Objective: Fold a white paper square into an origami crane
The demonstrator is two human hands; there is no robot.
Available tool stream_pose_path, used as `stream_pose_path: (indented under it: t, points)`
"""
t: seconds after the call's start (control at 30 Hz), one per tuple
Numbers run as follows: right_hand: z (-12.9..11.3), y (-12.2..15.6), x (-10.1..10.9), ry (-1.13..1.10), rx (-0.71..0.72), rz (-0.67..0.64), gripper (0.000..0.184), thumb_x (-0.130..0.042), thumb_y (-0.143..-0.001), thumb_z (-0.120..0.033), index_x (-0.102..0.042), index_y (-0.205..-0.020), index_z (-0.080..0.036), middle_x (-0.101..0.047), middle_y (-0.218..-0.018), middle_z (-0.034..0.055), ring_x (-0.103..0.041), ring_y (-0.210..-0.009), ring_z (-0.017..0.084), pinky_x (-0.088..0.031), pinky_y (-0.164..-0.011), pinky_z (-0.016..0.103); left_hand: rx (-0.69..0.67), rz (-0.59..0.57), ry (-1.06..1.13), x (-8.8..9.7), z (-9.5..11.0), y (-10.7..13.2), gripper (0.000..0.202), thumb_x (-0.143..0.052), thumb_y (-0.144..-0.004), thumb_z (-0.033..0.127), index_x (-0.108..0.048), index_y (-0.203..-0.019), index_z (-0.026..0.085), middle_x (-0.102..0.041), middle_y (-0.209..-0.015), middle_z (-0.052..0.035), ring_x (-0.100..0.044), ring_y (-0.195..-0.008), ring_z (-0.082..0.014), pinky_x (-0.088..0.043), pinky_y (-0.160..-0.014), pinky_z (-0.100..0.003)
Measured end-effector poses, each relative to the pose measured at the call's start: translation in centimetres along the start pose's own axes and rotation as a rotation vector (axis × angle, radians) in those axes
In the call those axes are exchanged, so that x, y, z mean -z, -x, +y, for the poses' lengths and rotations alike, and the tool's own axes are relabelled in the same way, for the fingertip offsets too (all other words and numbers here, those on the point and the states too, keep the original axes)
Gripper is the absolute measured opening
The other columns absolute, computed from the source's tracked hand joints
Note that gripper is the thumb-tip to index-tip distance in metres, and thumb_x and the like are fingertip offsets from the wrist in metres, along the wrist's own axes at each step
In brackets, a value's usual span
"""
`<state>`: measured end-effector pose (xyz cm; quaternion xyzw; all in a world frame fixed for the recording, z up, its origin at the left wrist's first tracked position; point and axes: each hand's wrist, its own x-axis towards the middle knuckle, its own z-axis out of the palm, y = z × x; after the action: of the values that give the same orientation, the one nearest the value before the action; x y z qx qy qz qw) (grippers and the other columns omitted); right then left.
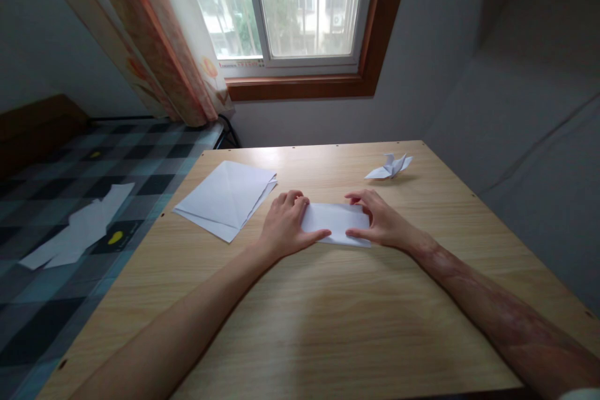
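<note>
A folded white sheet of paper [334, 220] lies flat on the wooden table, a rectangle between my two hands. At its left end, my left hand [289, 222] holds it down, thumb along the near edge and fingers bent over by the far corner. Around the right end is my right hand [377, 219], its thumb on the near side and its curled fingers on the far side. Parts of both short ends are hidden under the hands. Behind my right hand stands a folded paper crane [390, 166] with its wings spread.
Several square white sheets [225, 197] are stacked loosely at the table's left. The wooden table [337, 319] borders a bed with a checked cover [42, 319], on which white paper strips [82, 228] lie. A curtain [159, 44] hangs beside the window [309, 6] beyond.
</note>
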<state>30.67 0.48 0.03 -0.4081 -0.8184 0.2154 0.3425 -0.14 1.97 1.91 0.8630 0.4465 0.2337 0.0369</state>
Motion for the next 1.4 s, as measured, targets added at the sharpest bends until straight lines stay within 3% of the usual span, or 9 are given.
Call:
stream_pose_path:
  t: [0.1, 0.27, 0.4, 0.5, 0.57, 0.67, 0.87, 1.07, 1.4]
  points:
    - [0.2, 0.2, -0.2, -0.131, -0.035, -0.008, 0.065, -0.087, -0.091, -0.037, -0.057, -0.148, -0.031, -0.064, -0.135, 0.0115, -0.064, -0.123, 0.031, -0.063, -0.093, 0.043, -0.037, 0.0, 0.049, 0.0, -0.2, -0.1, 0.077, -0.08, -0.084, 0.079, -0.064, -0.131, 0.02, -0.063, -0.146, -0.018, -0.055, -0.136, -0.04, -0.043, -0.12, -0.056]
    - [0.9, 0.1, -0.7, -0.324, -0.097, 0.081, 0.05, -0.078, -0.096, -0.03, -0.061, -0.143, -0.031, -0.067, -0.127, 0.0079, -0.066, -0.117, 0.025, -0.06, -0.102, 0.04, -0.025, -0.034, 0.082, 0.3, -0.1, -0.1, 0.071, -0.079, -0.086, 0.075, -0.067, -0.13, 0.02, -0.068, -0.134, -0.0169, -0.06, -0.129, -0.0392, -0.046, -0.117, -0.055]
    - [1.6, -0.4, -1.0, -0.481, -0.189, 0.222, 0.053, -0.083, -0.091, -0.033, -0.061, -0.14, -0.032, -0.068, -0.118, 0.0053, -0.069, -0.099, 0.021, -0.061, -0.087, 0.034, -0.004, -0.008, 0.107, 0.8, 0.2, -0.3, 0.063, -0.082, -0.087, 0.068, -0.07, -0.124, 0.019, -0.073, -0.124, -0.0153, -0.063, -0.12, -0.0373, -0.048, -0.112, -0.054]
    - [1.9, -0.7, -1.1, -0.619, -0.24, 0.285, 0.06, -0.09, -0.085, -0.035, -0.062, -0.137, -0.031, -0.07, -0.11, 0.0031, -0.07, -0.093, 0.02, -0.06, -0.081, 0.031, 0.029, -0.042, 0.222, 1.5, 0.3, -0.8, 0.044, -0.078, -0.093, 0.056, -0.074, -0.116, 0.019, -0.077, -0.113, -0.0119, -0.069, -0.105, -0.0305, -0.052, -0.098, -0.045]
    - [1.8, -0.8, -1.2, -0.667, -0.253, 0.294, 0.062, -0.093, -0.082, -0.035, -0.063, -0.136, -0.031, -0.072, -0.105, 0.0016, -0.07, -0.093, 0.019, -0.059, -0.083, 0.031, 0.073, -0.166, 0.337, 2.0, 0.3, -1.1, 0.033, -0.073, -0.098, 0.051, -0.078, -0.107, 0.02, -0.078, -0.097, -0.007, -0.068, -0.086, -0.023, -0.051, -0.079, -0.036]
    - [1.5, -0.9, -1.5, -0.685, -0.285, 0.297, 0.066, -0.097, -0.079, -0.037, -0.064, -0.136, -0.031, -0.073, -0.106, 0.0014, -0.07, -0.09, 0.018, -0.058, -0.078, 0.029, 0.141, -0.327, 0.455, 2.9, 0.1, -1.4, 0.032, -0.071, -0.097, 0.051, -0.081, -0.096, 0.02, -0.073, -0.079, -0.002, -0.06, -0.068, -0.0166, -0.041, -0.063, -0.029]
    - [1.9, -1.0, -1.8, -0.777, -0.392, 0.335, 0.056, -0.097, -0.079, -0.044, -0.067, -0.123, -0.028, -0.075, -0.095, 0.0, -0.072, -0.082, 0.019, -0.057, -0.071, 0.03, 0.31, -0.302, 0.679, 3.3, -0.2, -1.7, 0.039, -0.07, -0.095, 0.056, -0.077, -0.093, 0.017, -0.071, -0.08, -0.0027, -0.059, -0.069, -0.0155, -0.04, -0.06, -0.026]
    - [2.0, -1.2, -2.1, -0.73, -0.433, 0.332, 0.045, -0.098, -0.075, -0.052, -0.075, -0.101, -0.024, -0.081, -0.096, 0.0061, -0.074, -0.083, 0.022, -0.058, -0.073, 0.033, 0.317, -0.415, 0.798, 2.0, -0.5, -1.7, 0.038, -0.075, -0.091, 0.052, -0.078, -0.105, 0.017, -0.068, -0.079, -0.0017, -0.056, -0.067, -0.0149, -0.038, -0.057, -0.025]
    - [0.6, -3.0, -1.6, -0.558, -0.345, 0.209, 0.037, -0.088, -0.085, -0.057, -0.079, -0.098, -0.023, -0.08, -0.086, 0.0036, -0.069, -0.073, 0.02, -0.051, -0.064, 0.032, 0.32, -0.266, 0.972, 0.3, 0.4, -4.0, 0.049, -0.076, -0.091, 0.061, -0.084, -0.101, 0.014, -0.078, -0.091, -0.0068, -0.061, -0.073, -0.0155, -0.045, -0.064, -0.025]
